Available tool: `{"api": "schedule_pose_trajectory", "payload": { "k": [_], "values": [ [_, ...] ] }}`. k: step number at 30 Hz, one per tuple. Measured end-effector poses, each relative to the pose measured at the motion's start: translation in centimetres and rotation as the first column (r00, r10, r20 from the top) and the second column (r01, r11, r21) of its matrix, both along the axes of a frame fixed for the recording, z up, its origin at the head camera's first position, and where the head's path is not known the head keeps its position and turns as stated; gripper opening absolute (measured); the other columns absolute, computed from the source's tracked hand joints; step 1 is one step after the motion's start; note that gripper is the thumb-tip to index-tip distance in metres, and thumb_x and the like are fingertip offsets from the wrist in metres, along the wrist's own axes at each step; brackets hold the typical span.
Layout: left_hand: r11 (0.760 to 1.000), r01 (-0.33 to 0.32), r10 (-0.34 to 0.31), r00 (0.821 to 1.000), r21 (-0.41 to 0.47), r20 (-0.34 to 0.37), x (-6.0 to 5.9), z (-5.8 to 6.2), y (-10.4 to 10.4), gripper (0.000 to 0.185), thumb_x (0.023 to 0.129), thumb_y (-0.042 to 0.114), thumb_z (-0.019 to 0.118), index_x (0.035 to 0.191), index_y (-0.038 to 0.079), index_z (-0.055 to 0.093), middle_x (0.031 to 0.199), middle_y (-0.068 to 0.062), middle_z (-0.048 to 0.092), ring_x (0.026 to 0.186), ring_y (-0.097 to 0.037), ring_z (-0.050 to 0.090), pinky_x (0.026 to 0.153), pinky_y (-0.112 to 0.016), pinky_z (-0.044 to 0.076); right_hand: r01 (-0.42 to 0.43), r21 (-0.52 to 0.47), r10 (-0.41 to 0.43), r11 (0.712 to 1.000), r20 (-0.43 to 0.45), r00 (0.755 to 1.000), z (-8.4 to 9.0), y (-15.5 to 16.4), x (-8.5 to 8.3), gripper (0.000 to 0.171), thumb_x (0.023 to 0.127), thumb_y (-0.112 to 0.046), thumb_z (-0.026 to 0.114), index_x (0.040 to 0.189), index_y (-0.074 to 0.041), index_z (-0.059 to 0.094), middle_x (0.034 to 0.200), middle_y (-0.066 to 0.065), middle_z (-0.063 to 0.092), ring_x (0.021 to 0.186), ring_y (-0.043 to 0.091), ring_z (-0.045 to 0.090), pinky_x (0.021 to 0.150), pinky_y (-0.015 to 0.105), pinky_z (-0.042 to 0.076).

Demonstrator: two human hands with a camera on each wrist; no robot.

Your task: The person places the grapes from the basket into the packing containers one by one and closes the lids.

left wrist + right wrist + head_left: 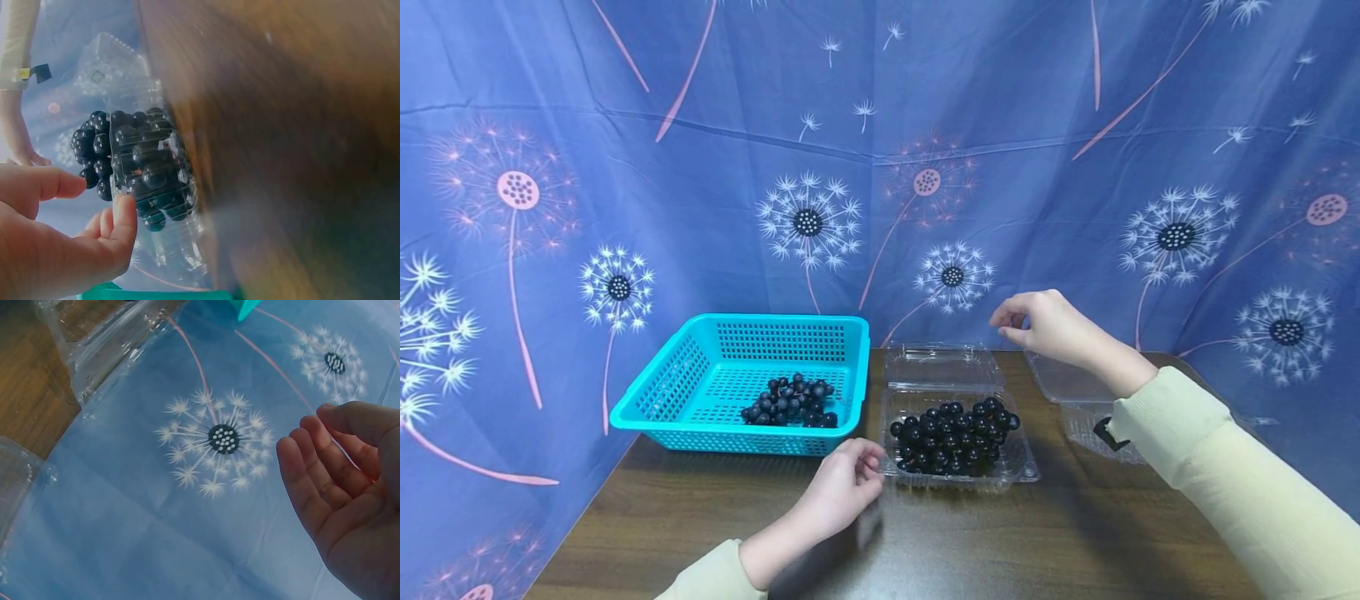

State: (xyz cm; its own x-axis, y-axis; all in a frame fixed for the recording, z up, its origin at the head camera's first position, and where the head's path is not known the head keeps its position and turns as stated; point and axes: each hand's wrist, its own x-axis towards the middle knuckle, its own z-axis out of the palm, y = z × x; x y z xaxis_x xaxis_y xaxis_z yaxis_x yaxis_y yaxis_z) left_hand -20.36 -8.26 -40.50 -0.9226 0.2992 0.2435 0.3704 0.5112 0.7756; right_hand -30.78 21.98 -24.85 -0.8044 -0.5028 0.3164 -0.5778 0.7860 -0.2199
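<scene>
Head view: a clear, ribbed plastic clamshell (958, 467) on the wooden table (925, 550) holds glossy, round dark grapes (953, 437), beside a perforated teal basket (700, 392).
Left wrist view: the left hand (56, 231) is loosely curled and empty, its fingertips beside the clamshell.
Right wrist view: the right hand (350, 500) is relaxed, open and empty, before the dandelion cloth (219, 437).

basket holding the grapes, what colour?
Turquoise, with perforated mesh walls. The basket shows best in the head view, left of the clear clamshell.
</scene>
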Motion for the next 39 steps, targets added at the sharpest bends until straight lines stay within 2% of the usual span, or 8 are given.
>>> {"api": "schedule_pose_trajectory", "payload": {
  "k": [3, 7, 10, 14, 20, 27, 36, 39],
  "values": [
    [0.998, -0.018, 0.011, 0.994, 0.062, 0.110, 0.1, 0.0, 0.1, 0.028, 0.076, 0.000, 0.063, 0.103, -0.003, 0.060, 0.087, -0.006, 0.058, 0.075, -0.011, 0.055, 0.065, -0.019, 0.048, 0.039, -0.025, -0.037, 0.999, 0.053, 0.998, -0.1, 0.3, -0.8, 0.011, 0.086, -0.008, 0.065, 0.096, -0.009, 0.070, 0.082, 0.000, 0.067, 0.075, 0.014, 0.061, 0.066, 0.033, 0.048],
    [0.984, -0.041, 0.000, 0.972, 0.173, 0.233, 0.1, -0.2, 0.0, 0.032, 0.077, 0.000, 0.062, 0.108, -0.006, 0.057, 0.088, -0.007, 0.058, 0.074, -0.013, 0.055, 0.063, -0.020, 0.049, 0.069, -0.053, -0.065, 0.996, 0.072, 0.995, -0.8, 0.7, -2.1, 0.011, 0.086, -0.008, 0.065, 0.096, -0.008, 0.070, 0.083, 0.001, 0.069, 0.078, 0.018, 0.063, 0.071, 0.037, 0.049],
    [0.959, -0.062, -0.036, 0.943, 0.278, 0.332, 0.1, -0.4, 0.0, 0.035, 0.078, -0.001, 0.059, 0.112, -0.009, 0.052, 0.089, -0.009, 0.056, 0.075, -0.015, 0.057, 0.067, -0.025, 0.053, 0.095, -0.072, -0.088, 0.993, 0.098, 0.991, -1.4, 0.9, -2.9, 0.012, 0.086, -0.009, 0.064, 0.097, -0.007, 0.070, 0.084, 0.003, 0.069, 0.078, 0.020, 0.064, 0.071, 0.039, 0.049],
    [0.922, -0.096, -0.076, 0.905, 0.376, 0.419, 0.0, -0.6, 0.1, 0.040, 0.079, -0.003, 0.054, 0.117, -0.012, 0.047, 0.088, -0.009, 0.054, 0.075, -0.016, 0.058, 0.071, -0.033, 0.054, 0.151, -0.098, -0.134, 0.984, 0.157, 0.978, -2.3, 1.3, -4.0, 0.014, 0.088, -0.010, 0.063, 0.100, -0.006, 0.069, 0.088, 0.006, 0.070, 0.078, 0.020, 0.064, 0.070, 0.039, 0.050],
    [0.887, -0.134, -0.100, 0.879, 0.442, 0.466, -0.2, -0.9, 0.3, 0.038, 0.081, -0.005, 0.051, 0.118, -0.013, 0.044, 0.086, -0.008, 0.054, 0.073, -0.015, 0.057, 0.070, -0.031, 0.053, 0.221, -0.138, -0.186, 0.965, 0.230, 0.955, -3.5, 1.9, -5.3, 0.018, 0.089, -0.011, 0.063, 0.104, -0.004, 0.068, 0.096, 0.014, 0.071, 0.067, 0.015, 0.064, 0.067, 0.035, 0.052],
    [0.847, -0.170, -0.147, 0.835, 0.504, 0.530, -0.4, -1.1, 0.4, 0.041, 0.084, -0.003, 0.051, 0.121, -0.014, 0.038, 0.086, -0.009, 0.056, 0.071, -0.013, 0.055, 0.065, -0.025, 0.051, 0.290, -0.217, -0.204, 0.932, 0.347, 0.915, -5.0, 2.4, -6.6, 0.022, 0.091, -0.012, 0.060, 0.111, -0.003, 0.064, 0.105, 0.018, 0.067, 0.064, 0.012, 0.064, 0.063, 0.031, 0.054],
    [0.794, -0.196, -0.197, 0.812, 0.575, 0.549, -0.7, -1.5, 1.2, 0.044, 0.080, -0.003, 0.049, 0.120, -0.014, 0.036, 0.080, -0.005, 0.050, 0.072, -0.013, 0.053, 0.063, -0.021, 0.047, 0.369, -0.353, -0.160, 0.860, 0.500, 0.851, -7.1, 2.9, -7.3, 0.032, 0.094, -0.012, 0.055, 0.122, 0.003, 0.056, 0.113, 0.024, 0.059, 0.082, 0.017, 0.064, 0.071, 0.032, 0.057],
    [0.783, -0.218, -0.192, 0.806, 0.582, 0.560, -0.8, -1.5, 1.4, 0.044, 0.080, -0.003, 0.048, 0.120, -0.014, 0.037, 0.081, -0.006, 0.050, 0.071, -0.013, 0.052, 0.063, -0.021, 0.046, 0.404, -0.403, -0.135, 0.821, 0.551, 0.823, -7.8, 3.1, -7.4, 0.034, 0.094, -0.012, 0.054, 0.125, 0.004, 0.052, 0.118, 0.025, 0.056, 0.083, 0.017, 0.062, 0.075, 0.035, 0.056]
  ]
}}
